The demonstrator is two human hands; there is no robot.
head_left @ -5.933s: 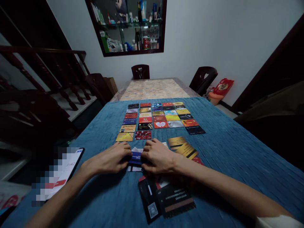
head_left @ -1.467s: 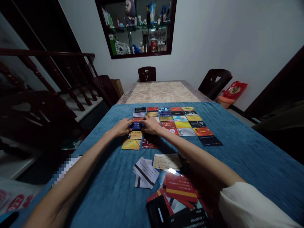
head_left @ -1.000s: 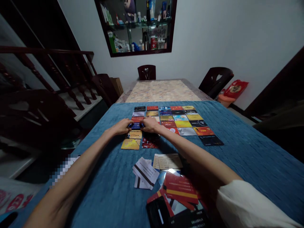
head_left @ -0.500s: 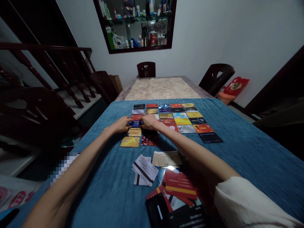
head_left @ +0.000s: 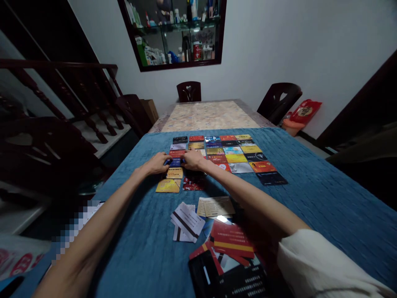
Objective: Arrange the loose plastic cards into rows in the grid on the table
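Observation:
A blue card [head_left: 175,162] lies in the leftmost column of cards, between my hands. My left hand [head_left: 159,163] has its fingers closed at the card's left edge. At the right edge, my right hand [head_left: 192,159] pinches the same card; its fingertips are partly hidden. Just beyond is a red card [head_left: 176,153], and on the near side are an orange card [head_left: 172,173] and a yellow card [head_left: 168,186]. Right of these, a dark red patterned card [head_left: 193,184] shows below my right wrist. My right forearm covers part of the neighbouring columns.
Several cards stand in rows to the right, with a dark card [head_left: 271,178] at the near corner. Closer to me lie loose white cards [head_left: 188,223], cream cards [head_left: 216,206], red cards [head_left: 233,239] and black cards [head_left: 243,281]. A blue cloth [head_left: 322,207] covers the table's near part.
Both hands stay at the blue card with almost the same grip. The whole view has shifted slightly, so things appear a little further left.

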